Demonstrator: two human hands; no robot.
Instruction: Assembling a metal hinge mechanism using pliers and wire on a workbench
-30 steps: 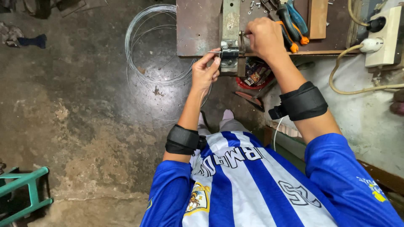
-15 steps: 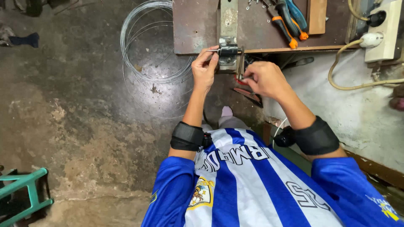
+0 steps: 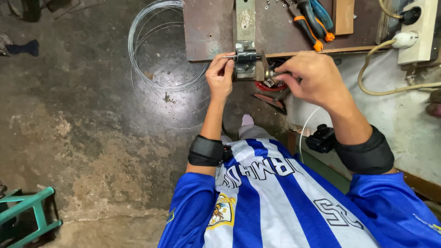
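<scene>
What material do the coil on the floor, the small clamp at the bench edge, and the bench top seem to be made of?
Coil: thin bare metal wire, probably steel; grey and shiny.
Clamp: dull grey metal, with worn patches; the left hand touches it.
Bench top: probably wood, brown and matt with a stained surface, though rusted plate is possible.

Wire coil (image 3: 161, 50), pliers (image 3: 312, 23), green stool (image 3: 27, 211)

One head cam, looking steeply down, close over hands (image 3: 220, 76) at bench edge (image 3: 321, 49), floor (image 3: 92, 138) beyond
</scene>
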